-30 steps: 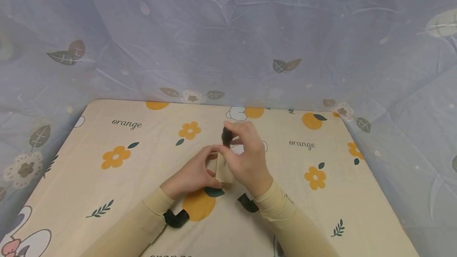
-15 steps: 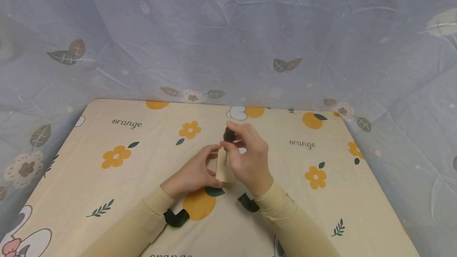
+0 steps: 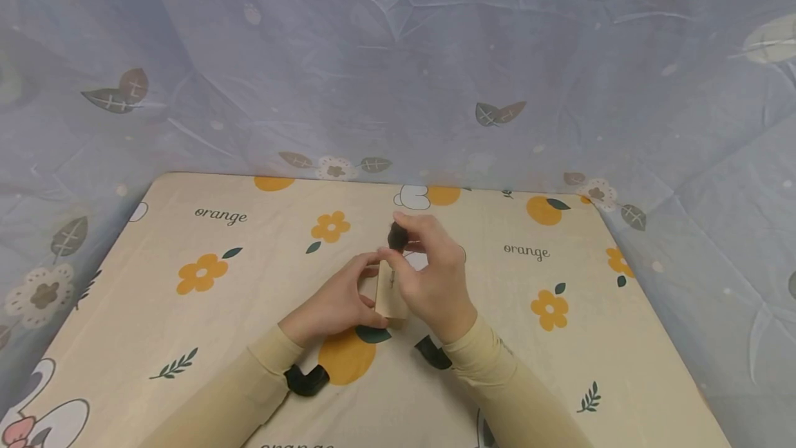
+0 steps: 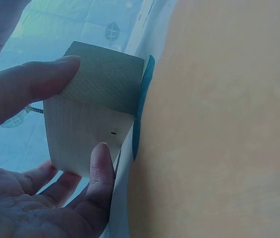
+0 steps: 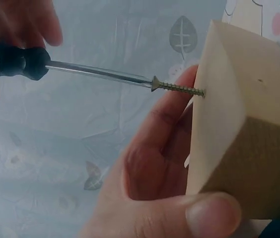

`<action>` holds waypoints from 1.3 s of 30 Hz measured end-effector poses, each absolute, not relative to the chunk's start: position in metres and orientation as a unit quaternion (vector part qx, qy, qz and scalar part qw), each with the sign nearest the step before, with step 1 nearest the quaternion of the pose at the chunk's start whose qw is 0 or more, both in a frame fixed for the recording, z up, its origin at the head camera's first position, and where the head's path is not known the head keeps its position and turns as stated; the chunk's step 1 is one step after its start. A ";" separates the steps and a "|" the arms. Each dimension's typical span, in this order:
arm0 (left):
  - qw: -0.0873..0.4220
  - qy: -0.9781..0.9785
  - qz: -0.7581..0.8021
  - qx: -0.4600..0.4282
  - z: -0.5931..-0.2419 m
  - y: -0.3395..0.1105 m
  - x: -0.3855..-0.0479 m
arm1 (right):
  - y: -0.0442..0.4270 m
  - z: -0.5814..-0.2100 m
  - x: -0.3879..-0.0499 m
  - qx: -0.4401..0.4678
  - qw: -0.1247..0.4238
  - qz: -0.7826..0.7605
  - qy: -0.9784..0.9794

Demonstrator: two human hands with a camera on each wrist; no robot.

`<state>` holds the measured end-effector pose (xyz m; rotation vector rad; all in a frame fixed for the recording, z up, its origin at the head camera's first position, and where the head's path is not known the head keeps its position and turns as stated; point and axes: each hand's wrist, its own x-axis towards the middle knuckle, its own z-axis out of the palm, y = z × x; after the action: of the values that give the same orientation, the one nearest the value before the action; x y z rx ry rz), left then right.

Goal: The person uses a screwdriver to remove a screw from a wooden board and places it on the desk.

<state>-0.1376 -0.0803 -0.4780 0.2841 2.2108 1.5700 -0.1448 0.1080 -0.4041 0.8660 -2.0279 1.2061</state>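
Together, in the head view, the left hand point(image 3: 336, 296) and the right hand point(image 3: 438, 285) are at a small wooden block point(image 3: 389, 299). The block is about midway between the left and right edges of the tabletop point(image 3: 622, 365), well apart from the far edge. I cannot tell if it sits right on the cloth or a bit above it. The left hand pinches the block from its left side. The right hand holds a dark screwdriver point(image 3: 396, 236) by its handle, at the far end of the block. Both arms have cream sleeves point(image 3: 214, 393). A printed orange point(image 3: 347, 358) is near the left wrist. Blue-grey cloth point(image 3: 398, 88) hangs past the far edge.

In the left wrist view, the left thumb presses one face of the block and the other fingers reach around below. One face has a small dark hole point(image 4: 113, 133). A screw point(image 4: 36, 109) pokes out of another side.

In the right wrist view, the right fingers are around the handle, though they look blurry. The shiny metal rod point(image 5: 100, 74) meets the screw's head. The screw's tip is at the block, with most of its ridges outside the wood.
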 end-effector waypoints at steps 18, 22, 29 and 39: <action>0.202 0.795 0.563 0.106 -0.477 -0.080 -0.137 | 0.107 -0.405 -0.144 0.324 0.318 0.449 -0.770; 0.203 0.797 0.559 0.105 -0.477 -0.080 -0.137 | 0.108 -0.404 -0.144 0.325 0.301 0.448 -0.777; 0.205 0.793 0.564 0.107 -0.479 -0.080 -0.138 | 0.110 -0.404 -0.146 0.316 0.276 0.460 -0.782; 0.207 0.790 0.567 0.106 -0.479 -0.080 -0.138 | 0.107 -0.405 -0.147 0.328 0.327 0.456 -0.760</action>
<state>-0.1384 -0.0804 -0.4788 0.2958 2.1996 1.5803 -0.1469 0.1073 -0.4048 0.8605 -1.9907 1.1943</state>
